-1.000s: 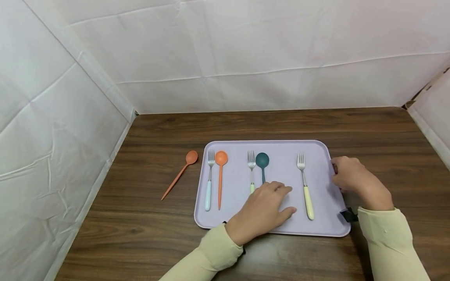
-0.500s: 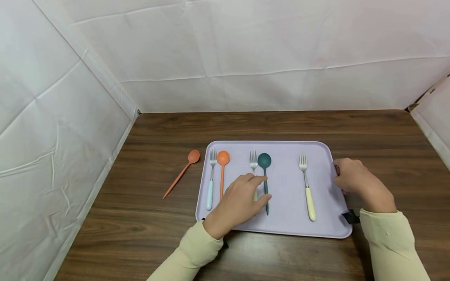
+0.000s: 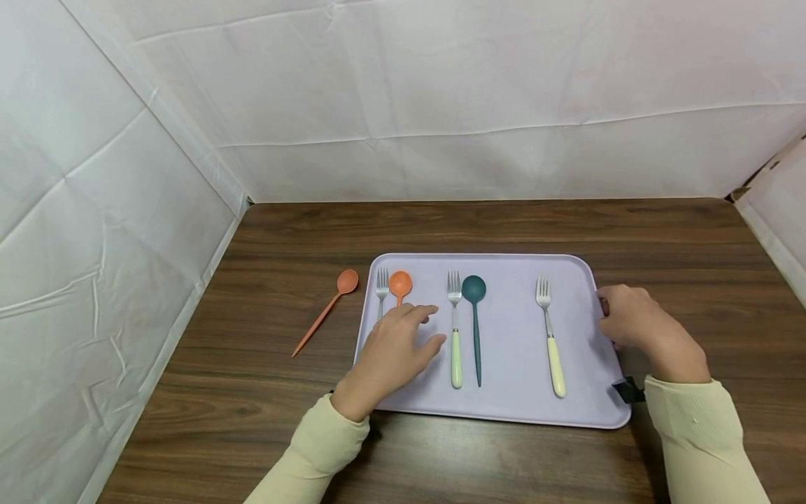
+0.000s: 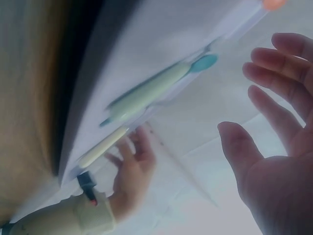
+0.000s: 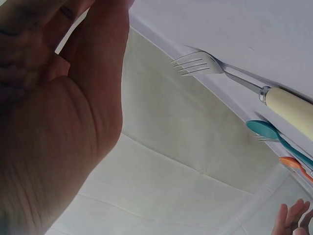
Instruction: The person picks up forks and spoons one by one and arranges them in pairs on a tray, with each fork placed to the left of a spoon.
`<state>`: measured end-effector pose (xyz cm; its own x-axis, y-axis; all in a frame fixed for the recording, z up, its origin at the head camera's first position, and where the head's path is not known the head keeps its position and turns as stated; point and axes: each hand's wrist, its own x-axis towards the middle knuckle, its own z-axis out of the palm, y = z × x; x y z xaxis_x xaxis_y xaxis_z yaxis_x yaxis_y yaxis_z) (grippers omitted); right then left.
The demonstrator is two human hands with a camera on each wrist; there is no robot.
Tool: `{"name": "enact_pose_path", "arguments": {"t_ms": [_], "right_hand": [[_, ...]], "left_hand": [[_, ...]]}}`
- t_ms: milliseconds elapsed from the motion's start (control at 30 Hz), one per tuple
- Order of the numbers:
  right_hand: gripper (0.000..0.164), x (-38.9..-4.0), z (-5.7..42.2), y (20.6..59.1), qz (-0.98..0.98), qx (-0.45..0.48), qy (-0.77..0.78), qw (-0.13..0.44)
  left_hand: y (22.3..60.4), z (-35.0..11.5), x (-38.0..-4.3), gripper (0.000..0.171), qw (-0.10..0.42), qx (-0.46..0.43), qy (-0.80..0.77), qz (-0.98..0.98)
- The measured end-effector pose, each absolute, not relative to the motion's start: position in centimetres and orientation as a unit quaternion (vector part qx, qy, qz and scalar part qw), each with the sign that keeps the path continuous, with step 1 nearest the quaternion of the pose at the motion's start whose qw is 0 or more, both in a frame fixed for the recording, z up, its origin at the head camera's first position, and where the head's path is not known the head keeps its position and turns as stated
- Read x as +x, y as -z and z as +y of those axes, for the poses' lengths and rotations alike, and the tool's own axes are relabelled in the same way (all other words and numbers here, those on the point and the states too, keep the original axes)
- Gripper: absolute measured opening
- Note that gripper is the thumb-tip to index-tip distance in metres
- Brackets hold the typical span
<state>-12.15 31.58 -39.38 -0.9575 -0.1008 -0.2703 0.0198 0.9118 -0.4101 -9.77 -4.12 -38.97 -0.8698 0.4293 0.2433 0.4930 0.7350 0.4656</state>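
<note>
My left hand, fingers spread and holding nothing, hovers over the tray's left part. It hides the handles of a blue-handled fork and an orange spoon. Curled at the lilac tray's right rim is my right hand, gripping that edge; its fingertips are partly hidden. Mid-tray, a green-handled fork lies beside a dark teal spoon. Towards the right lies a yellow-handled fork, also close up in the right wrist view, where its tines point to the rim.
A second orange spoon lies slanted on the wooden table, left of the tray. White sheet walls stand behind the table and at its sides. A black strap piece at my right wrist overlaps the tray's edge.
My left hand has moved left across the tray, away from the green-handled fork and teal spoon, uncovering both. The right hand has stayed at the right rim.
</note>
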Motion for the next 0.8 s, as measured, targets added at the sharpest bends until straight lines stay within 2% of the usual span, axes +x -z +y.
{"name": "enact_pose_path", "arguments": {"t_ms": [400, 800], "right_hand": [[0.022, -12.1, 31.6, 39.3, 0.965, -0.015, 0.210, 0.154], [0.011, -12.1, 31.6, 39.3, 0.967, -0.018, 0.211, 0.144]], "left_hand": [[39.0, -7.7, -11.1, 0.034, 0.096, -0.191, 0.268, -0.940], [39.2, -10.5, -12.0, 0.032, 0.095, -0.113, 0.279, -0.949]]}}
